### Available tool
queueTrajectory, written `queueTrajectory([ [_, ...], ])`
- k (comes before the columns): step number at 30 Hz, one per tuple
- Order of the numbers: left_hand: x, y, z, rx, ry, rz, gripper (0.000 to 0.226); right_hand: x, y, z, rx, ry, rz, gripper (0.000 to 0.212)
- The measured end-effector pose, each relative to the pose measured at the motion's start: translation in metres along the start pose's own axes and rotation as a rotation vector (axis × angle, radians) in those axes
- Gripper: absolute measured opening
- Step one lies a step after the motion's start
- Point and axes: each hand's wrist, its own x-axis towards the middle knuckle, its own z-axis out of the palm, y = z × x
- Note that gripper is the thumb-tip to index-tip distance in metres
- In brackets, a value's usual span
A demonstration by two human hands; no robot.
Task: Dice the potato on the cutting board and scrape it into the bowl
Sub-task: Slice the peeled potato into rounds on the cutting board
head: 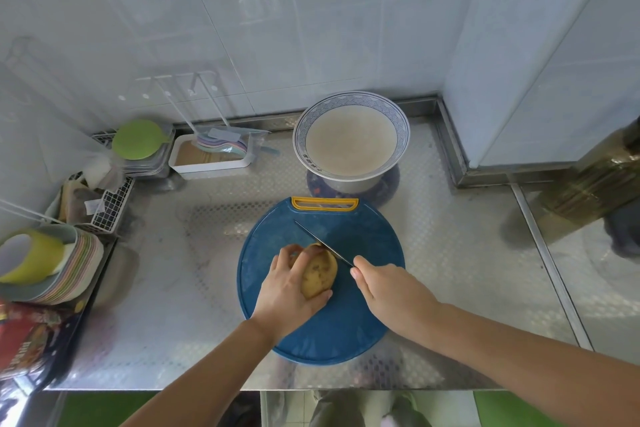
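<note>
A whole brown potato [319, 274] lies on a round blue cutting board [363, 308] with a yellow handle. My left hand [287, 291] grips the potato from its left side, fingers curled over the top and thumb under its near end. My right hand [388, 288] holds the handle of a dark-bladed knife [320, 242]. The blade slants up to the left and rests across the potato's far end. A large white bowl [351, 144] with a blue patterned rim stands just behind the board and looks empty.
A steel counter [173, 288] carries everything. At the back left stand a white tray [207, 158] with utensils, a green lid [138, 139] and a wire basket [107, 204]. Stacked plates with a yellow cup [38, 260] sit at the left edge. A wrapped post [595, 180] stands at right.
</note>
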Motion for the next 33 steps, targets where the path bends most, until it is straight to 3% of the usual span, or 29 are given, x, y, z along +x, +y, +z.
queueTrajectory([
  [21,0.005,-0.001,-0.004,-0.001,-0.051,-0.006,0.074,0.035,0.004,0.021,0.058,-0.031,0.006,0.033],
  [33,0.000,-0.001,-0.002,-0.021,-0.025,0.016,0.075,0.043,0.006,0.045,0.251,-0.069,0.078,0.026],
])
